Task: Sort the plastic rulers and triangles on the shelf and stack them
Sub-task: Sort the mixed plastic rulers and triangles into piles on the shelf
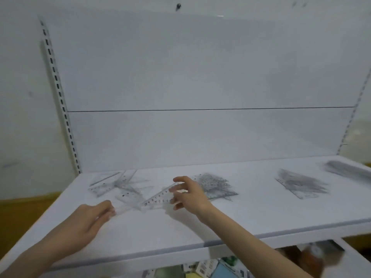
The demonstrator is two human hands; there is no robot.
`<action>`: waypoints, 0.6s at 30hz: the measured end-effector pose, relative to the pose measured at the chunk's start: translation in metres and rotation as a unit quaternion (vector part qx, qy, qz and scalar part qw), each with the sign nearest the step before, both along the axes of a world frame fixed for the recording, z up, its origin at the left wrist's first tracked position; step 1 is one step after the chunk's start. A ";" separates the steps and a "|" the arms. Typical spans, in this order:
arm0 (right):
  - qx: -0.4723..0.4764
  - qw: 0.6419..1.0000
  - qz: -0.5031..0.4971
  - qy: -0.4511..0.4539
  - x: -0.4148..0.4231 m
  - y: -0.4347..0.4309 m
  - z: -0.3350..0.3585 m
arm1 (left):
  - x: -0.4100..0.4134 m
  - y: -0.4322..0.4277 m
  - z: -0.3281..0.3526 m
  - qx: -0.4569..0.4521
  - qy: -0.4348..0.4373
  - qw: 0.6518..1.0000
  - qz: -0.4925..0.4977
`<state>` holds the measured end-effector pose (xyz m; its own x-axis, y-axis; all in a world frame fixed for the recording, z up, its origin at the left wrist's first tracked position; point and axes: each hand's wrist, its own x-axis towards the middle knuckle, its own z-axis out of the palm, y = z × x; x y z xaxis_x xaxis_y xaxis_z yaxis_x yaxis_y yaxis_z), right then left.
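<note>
Three sorted piles already lie on the shelf (241,213), and I'll place everything from the nearest one, the middle stack of triangles (217,187): a second stack (301,185) sits well to its right, a pile of rulers (347,169) further right at the shelf's end, and the loose unsorted heap (118,185) well to its left by the back panel. Your right hand (190,195) is just in front of and to the left of the middle stack, fingers curled and pinching the right end of a clear triangle (158,197), whose printed scale runs out to the left, away from the stack. Your left hand (88,219) is further left and nearer you, fingertips at one end of a blurred clear strip (124,209); whether it pinches or only touches that strip, I cannot tell. Expect these pieces to be very light, thin and stiff, with slick faces that likely slide over each other and over the smooth shelf. I'd judge that a piece lying flat is hard to lift straight up, so tip an edge or drag it toward you first. Hold by the edges near a corner, thumb above and fingers below, and set it down gently so the stack does not skate apart.
</note>
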<state>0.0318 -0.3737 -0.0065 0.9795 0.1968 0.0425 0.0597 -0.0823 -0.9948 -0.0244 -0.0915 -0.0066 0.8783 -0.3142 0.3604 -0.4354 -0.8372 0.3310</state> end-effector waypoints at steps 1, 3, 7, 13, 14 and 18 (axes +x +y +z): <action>-0.008 1.000 -0.014 0.000 -0.001 -0.012 0.002 | 0.009 -0.009 0.002 -0.007 -0.004 1.000 -0.013; -0.029 0.999 -0.044 0.004 -0.004 -0.044 0.004 | 0.028 -0.034 0.001 -0.005 -0.017 0.999 -0.039; -0.044 0.990 -0.132 0.002 -0.006 -0.129 0.005 | 0.063 -0.110 0.002 -0.004 -0.025 0.993 -0.113; -0.122 0.955 -0.269 0.007 0.010 -0.280 -0.017 | 0.092 -0.238 0.003 -0.033 0.000 0.986 -0.163; -0.151 0.946 -0.287 0.003 0.013 -0.307 -0.019 | 0.095 -0.259 0.000 -0.039 0.000 0.983 -0.179; -0.220 0.926 -0.305 -0.005 0.031 -0.400 -0.016 | 0.103 -0.336 -0.011 -0.053 -0.004 0.976 -0.213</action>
<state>0.0633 -0.7741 -0.0221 0.9138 -0.3935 0.1003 -0.1221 -0.5018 -0.8563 0.0789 -0.4279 -0.0179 0.6736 -0.6103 0.4168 -0.7389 -0.5419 0.4005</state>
